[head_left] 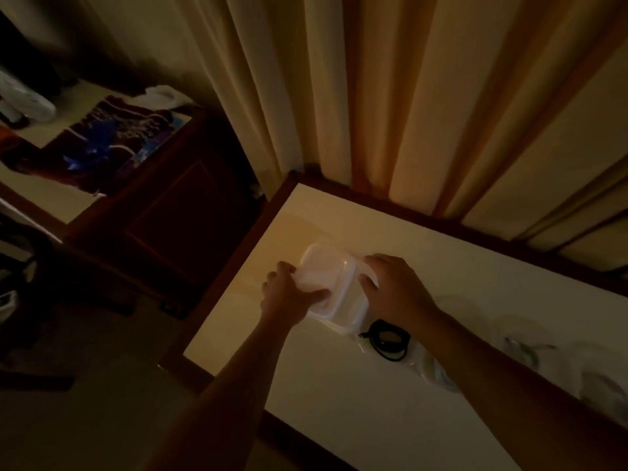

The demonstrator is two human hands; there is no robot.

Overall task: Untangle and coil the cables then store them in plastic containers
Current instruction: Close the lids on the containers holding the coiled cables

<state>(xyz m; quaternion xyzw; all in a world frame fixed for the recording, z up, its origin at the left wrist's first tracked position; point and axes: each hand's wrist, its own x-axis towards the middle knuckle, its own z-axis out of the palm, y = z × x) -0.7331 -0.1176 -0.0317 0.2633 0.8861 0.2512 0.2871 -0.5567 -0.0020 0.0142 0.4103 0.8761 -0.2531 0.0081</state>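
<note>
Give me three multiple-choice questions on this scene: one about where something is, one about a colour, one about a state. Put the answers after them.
1. Where does the cable lie relative to the white container?
A) inside it
B) beside it, on the table
C) on top of its lid

2. What colour is the cable?
A) black
B) red
C) white

3. How is the white container being handled?
A) nobody touches it
B) one hand only
C) both hands are on it

Answers:
1 B, the coiled cable lies outside the container, just next to it by the right forearm.
2 A, it shows black against the pale tabletop.
3 C, the left hand holds its left end and the right hand holds its right end.
</note>
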